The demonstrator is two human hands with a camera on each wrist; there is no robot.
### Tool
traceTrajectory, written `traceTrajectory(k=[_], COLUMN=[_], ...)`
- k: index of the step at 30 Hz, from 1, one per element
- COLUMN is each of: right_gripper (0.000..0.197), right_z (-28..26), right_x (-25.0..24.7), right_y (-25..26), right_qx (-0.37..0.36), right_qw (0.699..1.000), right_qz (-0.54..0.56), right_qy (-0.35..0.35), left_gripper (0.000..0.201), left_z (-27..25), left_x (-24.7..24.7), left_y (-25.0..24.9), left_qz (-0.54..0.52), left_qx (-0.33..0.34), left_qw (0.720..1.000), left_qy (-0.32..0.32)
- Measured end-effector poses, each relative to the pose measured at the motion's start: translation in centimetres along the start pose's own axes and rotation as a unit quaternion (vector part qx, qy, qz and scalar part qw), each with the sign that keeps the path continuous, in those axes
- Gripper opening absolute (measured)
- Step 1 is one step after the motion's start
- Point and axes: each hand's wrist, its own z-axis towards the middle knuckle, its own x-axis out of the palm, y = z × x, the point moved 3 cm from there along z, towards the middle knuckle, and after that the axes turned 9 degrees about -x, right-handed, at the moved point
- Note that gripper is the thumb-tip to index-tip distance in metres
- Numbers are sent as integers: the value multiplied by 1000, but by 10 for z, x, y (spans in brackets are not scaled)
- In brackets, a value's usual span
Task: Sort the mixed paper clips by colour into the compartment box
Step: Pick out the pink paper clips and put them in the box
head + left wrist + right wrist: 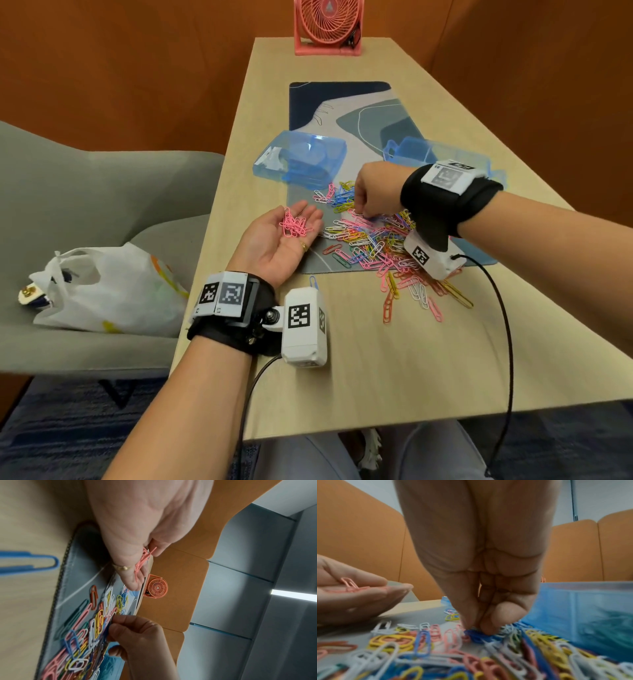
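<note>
Left hand: my left hand [274, 240] lies palm up at the left edge of the mat [342, 102], fingers nearly straight, and carries a small bunch of pink clips [295, 224] without closing on them.
Right hand: my right hand [375, 190] is down on the mixed pile [383, 240], thumb and fingertips [487, 627] pressed together; if a clip is already between them I cannot tell, the wrist view is blurred there.
Box: the blue compartment box [442, 150] stands behind my right wrist, a second blue box [301, 159] to the left; no sorted clips are visible inside.
Risk: I think the pinch may take a neighbour of another colour, because the clips lie tangled.
Risk: the pink bunch may slide off the flat palm if I tilt it.
</note>
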Motion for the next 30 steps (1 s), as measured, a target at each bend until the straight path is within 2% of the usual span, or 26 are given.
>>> traceTrajectory(k=[3,6,11,18,24,28,30], right_gripper=[18,16,14,17,4,3,10], right_z=[-3,-5,-11,-14,-10,-4,-3], right_x=[0,-2,3,5,-4,4,6], right_y=[-6,-8,-5,-6,-2,6,6], right_qx=[9,3,9,4,2,-12,-8], right_qw=[999,1000,999,999,998,998,996], right_qz=[-34,-22,1,16,65,55,77], right_qy=[2,0,42,40,-1,33,39], left_gripper=[36,35,33,32,33,34,35], left_z=[0,-1,1,10,11,13,13], left_x=[1,7,22,21,16,15,14], left_y=[0,0,3,4,7,9,8], left_qz=[-4,-10,-18,-9,0,1,-3], left_qx=[6,14,12,13,8,4,5], left_qw=[1000,1000,1000,1000,1000,1000,1000], left_qy=[-8,-8,10,11,12,10,10])
